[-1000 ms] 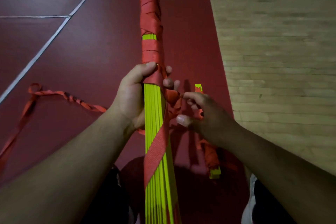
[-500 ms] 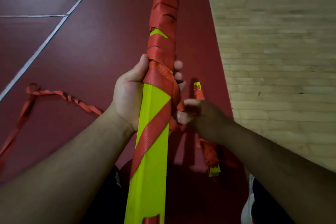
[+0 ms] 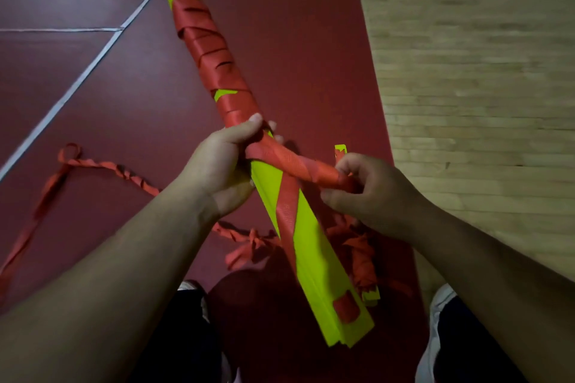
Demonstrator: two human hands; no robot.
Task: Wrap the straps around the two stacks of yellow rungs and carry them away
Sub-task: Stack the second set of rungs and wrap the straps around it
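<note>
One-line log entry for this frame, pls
step: wrapping | left hand: grips rung stack | right hand: pinches red strap | second stack: partly hidden behind right hand

The stack of yellow rungs (image 3: 314, 246) is long and flat. It is held above the floor (image 3: 93, 87), slanted from upper left to lower right. A red strap (image 3: 211, 50) is wound tightly around its upper half, and one band crosses the bare lower half diagonally. The second stack (image 3: 340, 148) lies on the floor below, mostly hidden. A loose length of strap (image 3: 93, 162) trails on the floor at the left.

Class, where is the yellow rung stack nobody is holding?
Head view: the second yellow rung stack lies on the dark red floor, right of the held stack, partly behind the right hand.
</note>
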